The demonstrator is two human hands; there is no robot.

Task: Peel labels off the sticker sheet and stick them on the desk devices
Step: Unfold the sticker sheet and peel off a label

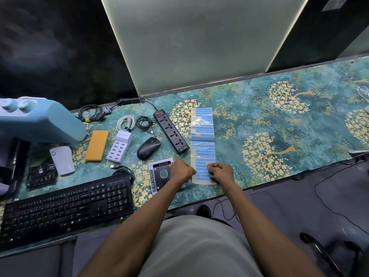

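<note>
A long sticker sheet (202, 134) with rows of blue labels lies lengthwise on the patterned desk mat (279, 120). My left hand (180, 170) and my right hand (220, 171) rest with curled fingers on the sheet's near end, fingertips pinched at a blue label between them. Whether a label is lifted off I cannot tell. To the left lie the desk devices: a black power strip (171, 131), a black mouse (148, 147), a white multi-port USB charger (119, 146), a black keyboard (65, 208) and a silver drive caddy (159, 174) partly under my left wrist.
An orange case (97, 145), a white rounded device (62, 160), coiled cables (91, 113) and a large light-blue appliance (40, 120) crowd the left side. A frosted panel (199, 41) rises behind the desk. Cables trail over the floor on the right.
</note>
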